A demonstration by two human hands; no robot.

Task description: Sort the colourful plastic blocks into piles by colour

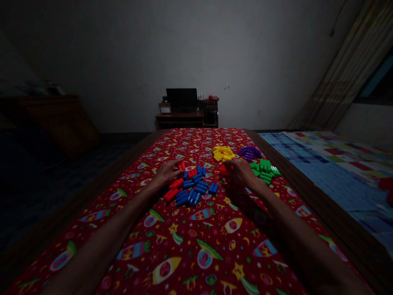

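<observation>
Small plastic pegs lie sorted by colour on a red rocket-print cloth (196, 250). A mixed pile of blue pegs (196, 189) and red pegs (172, 191) sits between my hands. My left hand (167, 172) rests at the pile's left edge, fingers curled round a red peg (182, 166). My right hand (238, 170) lies to the pile's right, closed on another red peg (223, 171). Behind my right hand are a yellow pile (223, 153), a purple pile (249, 153) and a green pile (264, 171).
The cloth covers a long wooden-edged table (310, 192). A checked mat (334, 164) lies to the right. A low wooden stand with a dark screen (182, 99) stands against the far wall. A curtain (346, 69) hangs at upper right. The room is dim.
</observation>
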